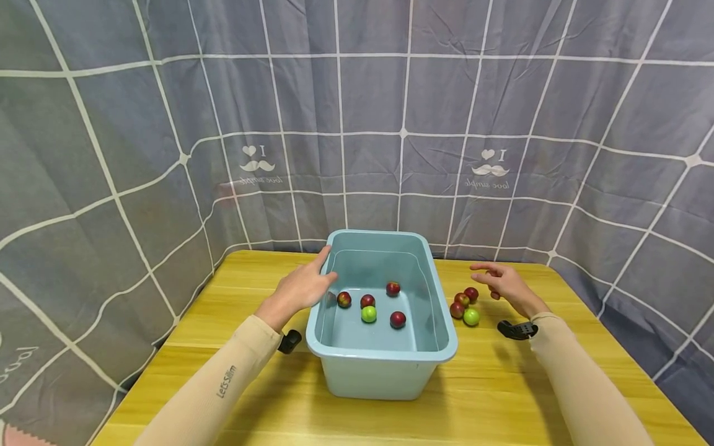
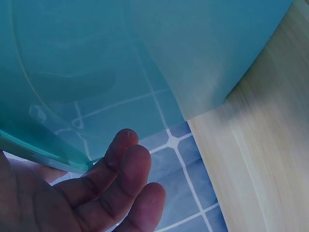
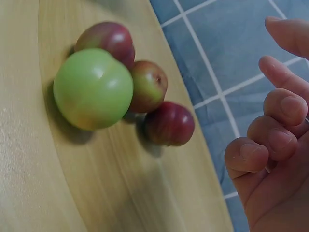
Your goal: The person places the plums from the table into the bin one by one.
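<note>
A light blue plastic tub [image 1: 334,353] stands in the middle of the wooden table [image 1: 262,371]. Inside it lie several red fruits [image 1: 398,319] and one green fruit [image 1: 369,314]. My left hand [image 1: 304,286] rests against the tub's left rim with fingers straight; its fingers [image 2: 123,171] show beside the tub wall [image 2: 145,58]. To the tub's right sits a small cluster: a green fruit [image 1: 471,317] [image 3: 93,89] and three red ones [image 1: 460,300] [image 3: 169,123]. My right hand [image 1: 504,282] hovers just right of that cluster, holding nothing, fingers [image 3: 280,140] loosely curled.
A grey curtain with a white grid [image 1: 390,124] hangs close behind the table. Small black wrist cameras sit under my left forearm [image 1: 290,341] and by my right wrist [image 1: 515,329]. The table's front and right edges lie close by.
</note>
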Tool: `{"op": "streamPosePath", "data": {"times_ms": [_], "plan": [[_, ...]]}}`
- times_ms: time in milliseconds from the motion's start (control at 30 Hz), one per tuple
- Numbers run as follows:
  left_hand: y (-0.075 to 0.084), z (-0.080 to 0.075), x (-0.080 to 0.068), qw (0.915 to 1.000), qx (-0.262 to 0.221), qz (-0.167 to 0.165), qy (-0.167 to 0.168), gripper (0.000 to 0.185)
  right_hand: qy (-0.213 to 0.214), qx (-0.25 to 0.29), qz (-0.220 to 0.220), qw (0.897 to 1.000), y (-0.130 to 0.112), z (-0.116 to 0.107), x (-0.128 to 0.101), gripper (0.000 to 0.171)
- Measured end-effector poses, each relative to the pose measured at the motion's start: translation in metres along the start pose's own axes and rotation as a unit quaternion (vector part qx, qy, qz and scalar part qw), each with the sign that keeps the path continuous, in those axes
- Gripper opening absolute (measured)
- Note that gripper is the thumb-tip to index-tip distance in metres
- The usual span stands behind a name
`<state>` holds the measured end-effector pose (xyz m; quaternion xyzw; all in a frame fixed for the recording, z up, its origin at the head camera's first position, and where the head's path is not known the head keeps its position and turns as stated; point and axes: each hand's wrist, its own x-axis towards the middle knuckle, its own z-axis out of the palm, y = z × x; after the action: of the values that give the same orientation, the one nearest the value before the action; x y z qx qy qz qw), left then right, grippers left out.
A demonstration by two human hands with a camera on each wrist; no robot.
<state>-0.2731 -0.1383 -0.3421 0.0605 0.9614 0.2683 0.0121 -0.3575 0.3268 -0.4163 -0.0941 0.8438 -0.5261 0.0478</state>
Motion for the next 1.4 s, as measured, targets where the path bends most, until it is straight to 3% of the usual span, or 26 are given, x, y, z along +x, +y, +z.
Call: {"op": "streamPosePath", "data": {"times_ms": [333,633,833,1033,1400], "plan": [[-0.001,0.000,0.001,1.0000,-0.006,0.002,0.003,0.073,0.009,-0.011,0.030,0.999,0.019,0.001,0.007,0.057],[-0.001,0.001,0.000,0.9999,-0.012,-0.001,0.004,0.074,0.015,-0.008,0.029,0.999,0.040,0.004,0.007,0.063],[-0.001,0.001,0.000,0.9999,-0.016,0.002,0.004,0.073,0.015,0.015,0.063,0.998,0.055,0.005,0.011,0.068],[0.000,0.000,-0.001,0.9998,-0.018,-0.003,0.004,0.073,0.015,0.024,0.075,0.997,0.057,0.007,0.012,0.068],[0.000,0.001,-0.001,0.9998,-0.018,0.001,0.002,0.073,0.018,-0.008,0.077,0.997,0.060,0.008,0.010,0.066]]}}
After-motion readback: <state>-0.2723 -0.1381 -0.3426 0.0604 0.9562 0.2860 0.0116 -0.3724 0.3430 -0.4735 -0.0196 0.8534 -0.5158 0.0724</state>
